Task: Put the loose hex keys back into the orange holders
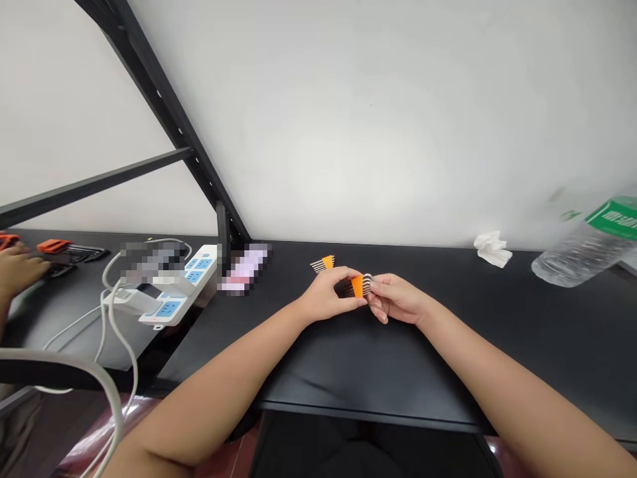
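The left hand (328,294) grips the orange holder (357,287), the right hand (402,300) its hex keys (367,282), an apparent adjustment whose next move needs steadiness.

The nearer holder (357,287) is orange, its bent rods (367,285) silvery; the farther holder (328,262) repeats the orange. The worktop (368,378) and frame (223,229) are black, the wall (378,133) off-white. The power strip (212,253) is white with blue panels (202,263), the tissue (492,249) white, the bottle (572,259) clear, its label (616,216) green with white lettering.
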`<state>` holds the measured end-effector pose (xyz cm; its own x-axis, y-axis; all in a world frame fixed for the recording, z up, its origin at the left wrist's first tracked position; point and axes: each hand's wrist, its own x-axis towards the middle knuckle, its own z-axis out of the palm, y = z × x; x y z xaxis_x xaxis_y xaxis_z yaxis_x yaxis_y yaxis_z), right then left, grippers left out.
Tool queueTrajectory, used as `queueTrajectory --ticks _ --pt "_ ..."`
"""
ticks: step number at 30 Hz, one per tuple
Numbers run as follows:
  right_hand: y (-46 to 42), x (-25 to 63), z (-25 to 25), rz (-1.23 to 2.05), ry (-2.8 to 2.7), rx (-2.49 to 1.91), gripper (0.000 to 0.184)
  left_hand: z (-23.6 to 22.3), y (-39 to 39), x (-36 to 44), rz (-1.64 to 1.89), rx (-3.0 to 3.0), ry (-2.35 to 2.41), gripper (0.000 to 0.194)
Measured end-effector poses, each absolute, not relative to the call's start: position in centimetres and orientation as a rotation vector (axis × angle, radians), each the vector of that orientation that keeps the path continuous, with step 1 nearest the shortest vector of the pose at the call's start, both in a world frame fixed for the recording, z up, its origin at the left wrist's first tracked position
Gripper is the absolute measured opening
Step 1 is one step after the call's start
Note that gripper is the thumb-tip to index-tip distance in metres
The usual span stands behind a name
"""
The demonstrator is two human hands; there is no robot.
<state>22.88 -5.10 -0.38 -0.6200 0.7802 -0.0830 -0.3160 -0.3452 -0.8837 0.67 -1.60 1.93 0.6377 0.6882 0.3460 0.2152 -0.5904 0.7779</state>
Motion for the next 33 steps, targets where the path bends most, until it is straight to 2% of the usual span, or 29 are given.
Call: queueTrajectory --ticks 10,19,28,31,33 --pt "-5.4 23.1 0.2 1.933 -1.146 -0.647 0.039 1.9 -0.9 0.3 0.870 2.197 0.650 0.044" --pt "-5.6 25.4 2.3 1.758 -1.130 -0.739 0.040 0.7 0.0 -0.4 0.649 2.278 0.834 0.042" --pt "-5.7 26.7 2.9 1.361 -1.764 -1.540 0.042 1.3 0.9 -1.2 0.517 2.353 1.034 0.038" --pt "-6.4 25.0 2.9 1.199 -2.025 -1.611 0.043 1.3 1.0 -1.2 0.525 2.347 1.015 0.038" --pt "-6.9 23.5 2.8 0.932 -2.248 -1.587 0.043 1.3 1.2 -1.3 0.529 2.346 1.022 0.038"
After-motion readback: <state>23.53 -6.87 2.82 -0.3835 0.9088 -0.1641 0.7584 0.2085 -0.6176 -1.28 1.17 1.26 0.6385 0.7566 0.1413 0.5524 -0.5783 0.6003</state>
